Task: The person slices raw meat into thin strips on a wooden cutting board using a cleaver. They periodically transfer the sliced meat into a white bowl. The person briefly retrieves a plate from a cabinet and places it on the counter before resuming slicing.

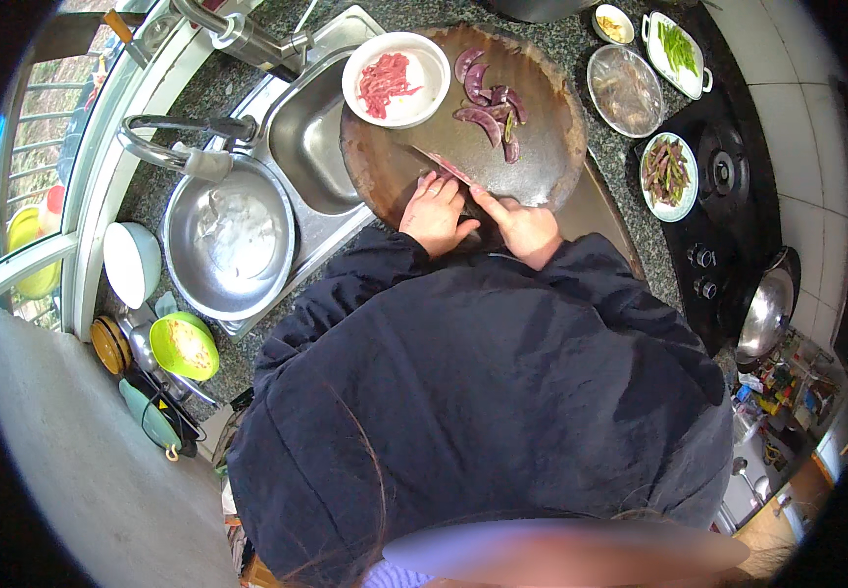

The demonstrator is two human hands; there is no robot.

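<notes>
My right hand (523,229) grips a kitchen knife (447,166), its index finger stretched along the top of the blade. The handle is mostly hidden by the hand. My left hand (433,214), a ring on one finger, rests on the near part of a round wooden cutting board (387,165) beside the blade. Its fingers are bent, and what lies beneath them is hidden. Several purple bean pods (479,125) lie in a loose heap farther back on the board. At its far left stands a white bowl (435,81) with strips of raw meat (386,84).
A steel basin (174,250) and a double sink (321,176) with a faucet (174,125) are at left. At right sit a plate of sliced pods (665,178), a plastic-covered dish (625,92), a dish of green strips (678,50), a small bowl (613,26) and a gas stove (733,220).
</notes>
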